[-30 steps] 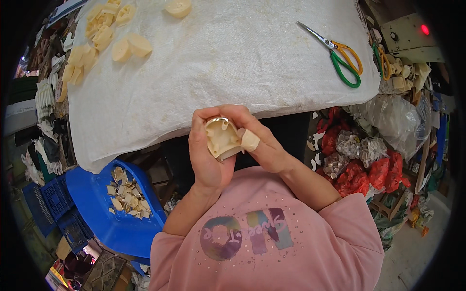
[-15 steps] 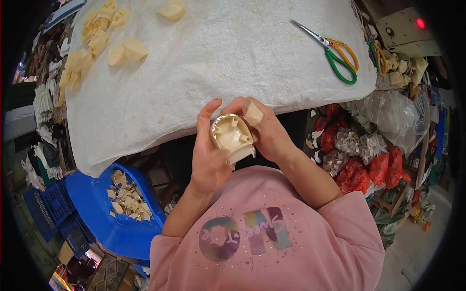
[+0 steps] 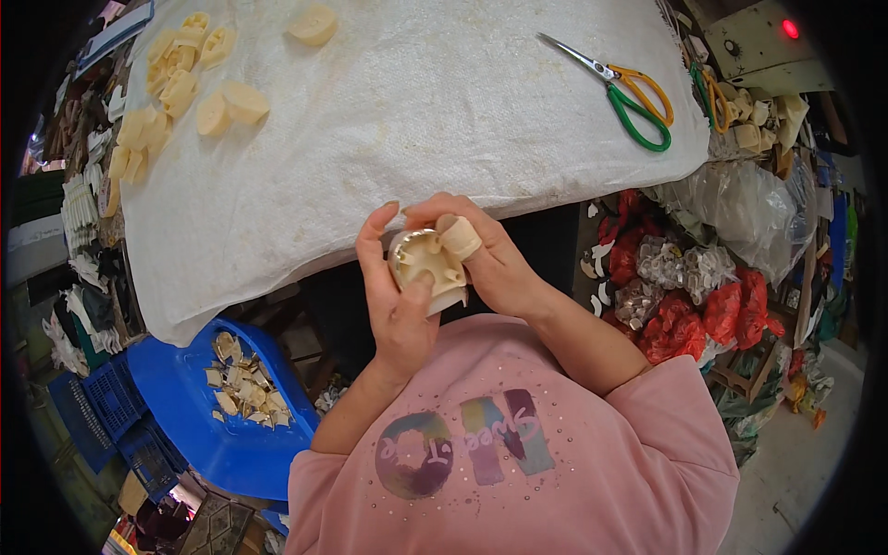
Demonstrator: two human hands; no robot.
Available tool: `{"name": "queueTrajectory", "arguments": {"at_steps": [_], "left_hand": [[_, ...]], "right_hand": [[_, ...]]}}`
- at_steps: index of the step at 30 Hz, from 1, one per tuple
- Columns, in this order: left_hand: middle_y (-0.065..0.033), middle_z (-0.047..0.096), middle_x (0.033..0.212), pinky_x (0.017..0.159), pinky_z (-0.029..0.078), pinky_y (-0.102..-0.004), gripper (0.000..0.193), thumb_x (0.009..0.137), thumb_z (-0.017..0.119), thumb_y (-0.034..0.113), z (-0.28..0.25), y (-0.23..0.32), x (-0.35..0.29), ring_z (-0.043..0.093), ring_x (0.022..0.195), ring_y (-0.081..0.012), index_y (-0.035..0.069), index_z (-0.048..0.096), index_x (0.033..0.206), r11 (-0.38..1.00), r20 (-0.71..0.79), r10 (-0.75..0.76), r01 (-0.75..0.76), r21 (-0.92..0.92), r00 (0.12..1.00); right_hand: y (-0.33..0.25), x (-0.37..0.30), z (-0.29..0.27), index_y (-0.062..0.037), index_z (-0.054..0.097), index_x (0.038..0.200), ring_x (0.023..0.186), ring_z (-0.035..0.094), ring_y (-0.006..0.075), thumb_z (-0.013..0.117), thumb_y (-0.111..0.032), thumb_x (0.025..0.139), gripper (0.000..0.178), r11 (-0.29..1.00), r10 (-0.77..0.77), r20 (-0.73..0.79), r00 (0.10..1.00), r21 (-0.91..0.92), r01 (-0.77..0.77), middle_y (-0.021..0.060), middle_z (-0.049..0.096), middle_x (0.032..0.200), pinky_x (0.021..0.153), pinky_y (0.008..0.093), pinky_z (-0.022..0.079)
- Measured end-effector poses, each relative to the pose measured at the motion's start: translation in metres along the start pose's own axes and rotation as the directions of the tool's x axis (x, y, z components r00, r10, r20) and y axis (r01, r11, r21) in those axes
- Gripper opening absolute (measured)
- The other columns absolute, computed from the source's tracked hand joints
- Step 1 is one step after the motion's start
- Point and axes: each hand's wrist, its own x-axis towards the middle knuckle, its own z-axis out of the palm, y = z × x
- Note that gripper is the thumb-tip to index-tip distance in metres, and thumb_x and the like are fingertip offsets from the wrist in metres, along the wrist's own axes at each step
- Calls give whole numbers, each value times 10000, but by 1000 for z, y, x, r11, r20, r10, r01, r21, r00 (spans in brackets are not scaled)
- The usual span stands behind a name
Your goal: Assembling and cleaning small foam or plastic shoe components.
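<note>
Both my hands hold a cream plastic part (image 3: 435, 262) just beyond the table's near edge. It is rounded and hollow, with small pegs inside and a shiny gold-looking rim. My left hand (image 3: 393, 310) is wrapped round its left side, the thumb pressed into the hollow. On the far right side, my right hand (image 3: 495, 264) grips the rim. Its thumb wears a beige wrap (image 3: 460, 237) and lies against the part's edge. My fingers hide the part's outer side.
White woven cloth covers the table (image 3: 398, 120). Cream plastic pieces (image 3: 176, 79) lie far left, scissors (image 3: 629, 92) with green and yellow handles far right. A blue basin (image 3: 208, 421) at lower left holds broken scraps (image 3: 248, 384). Red plastic bags (image 3: 675, 328) and clear plastic pile up at right.
The part and both hands have shifted slightly left. My left thumb has come over into the hollow, and my right wrapped thumb has moved onto the rim. The view has shifted slightly.
</note>
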Motion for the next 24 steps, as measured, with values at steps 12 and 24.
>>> {"name": "queueTrajectory", "arguments": {"at_steps": [12,24], "left_hand": [[-141,487,1089,797,473,-323,504,876,441,206,3,-3,4,534,951,-190,99,258,1334,998,-38,32,-30,52,999],[-154,396,1200,797,439,-317,953,853,521,560,-3,4,7,523,933,-221,1,-13,1409,907,134,262,-291,304,956]], "right_hand": [[12,-4,2,-39,492,1206,1069,483,193,378,-142,942,305,903,-278,26,960,-335,271,102,491,1151,859,287,415],[-34,9,-14,-7,571,1079,748,570,184,723,-314,729,489,638,-87,162,983,-748,180,72,565,771,676,320,465]]}}
